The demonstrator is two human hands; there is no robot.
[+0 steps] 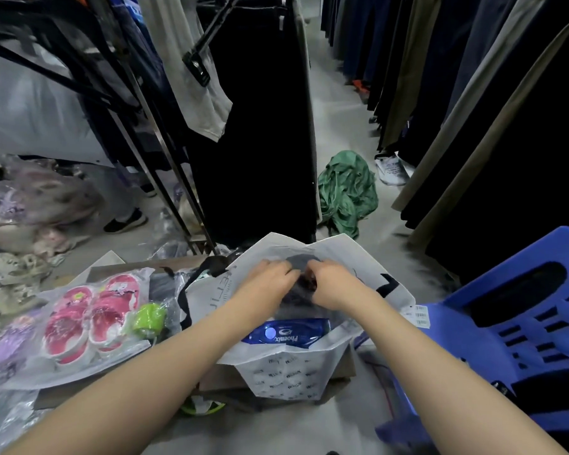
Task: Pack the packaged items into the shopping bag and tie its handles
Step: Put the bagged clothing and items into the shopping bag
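A white shopping bag with black handles stands open on the floor in the middle of the view. Both hands reach into its mouth. My left hand and my right hand grip a dark packaged item between them, fingers curled round it. Lower in the bag lies a blue package marked Phoenix. One black handle hangs over the bag's left side. Left of the bag, a clear pack of pink children's shoes lies on cardboard, with a green item beside it.
A blue plastic stool stands close on the right. Racks of hanging clothes line both sides of the aisle. A crumpled green garment lies on the floor ahead. More plastic-wrapped packs are piled at the left. Another person's shoes show near the racks.
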